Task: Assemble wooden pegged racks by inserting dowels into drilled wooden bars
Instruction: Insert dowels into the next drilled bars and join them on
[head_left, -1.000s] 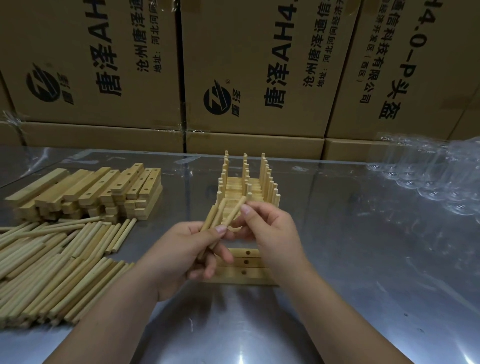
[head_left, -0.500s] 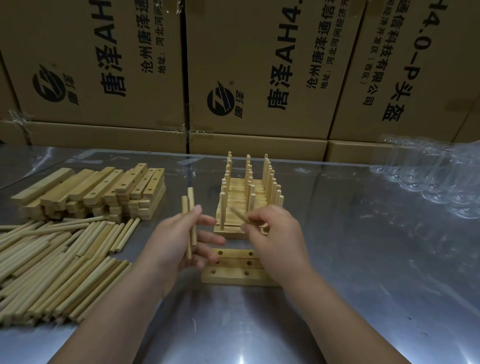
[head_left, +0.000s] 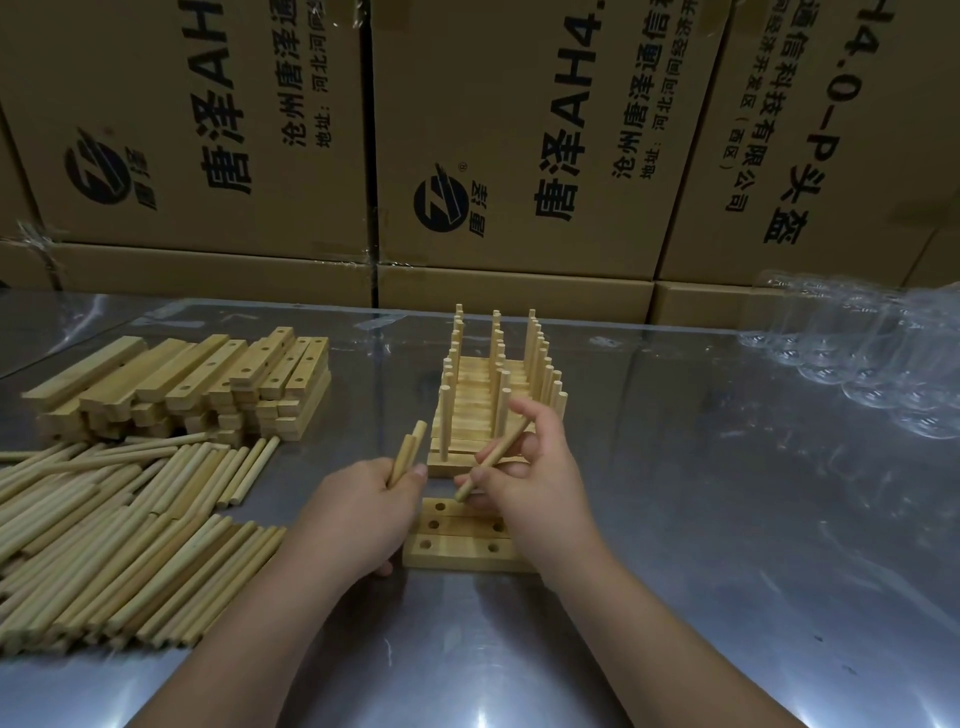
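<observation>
Three drilled wooden bars lie side by side on the steel table just in front of me. My right hand pinches a single dowel, tilted, its lower tip just above the far bar's left hole. My left hand grips two dowels upright, left of the bars. Behind the hands stands a row of finished pegged racks, dowels pointing up.
A heap of loose dowels lies at the left. Behind it is a stack of drilled bars. Clear plastic packaging sits at the right. Cardboard boxes wall off the table's far edge.
My right hand has taken one dowel from the bundle and brought it down toward the near bars. My left hand drew left and lowered with the two others.
</observation>
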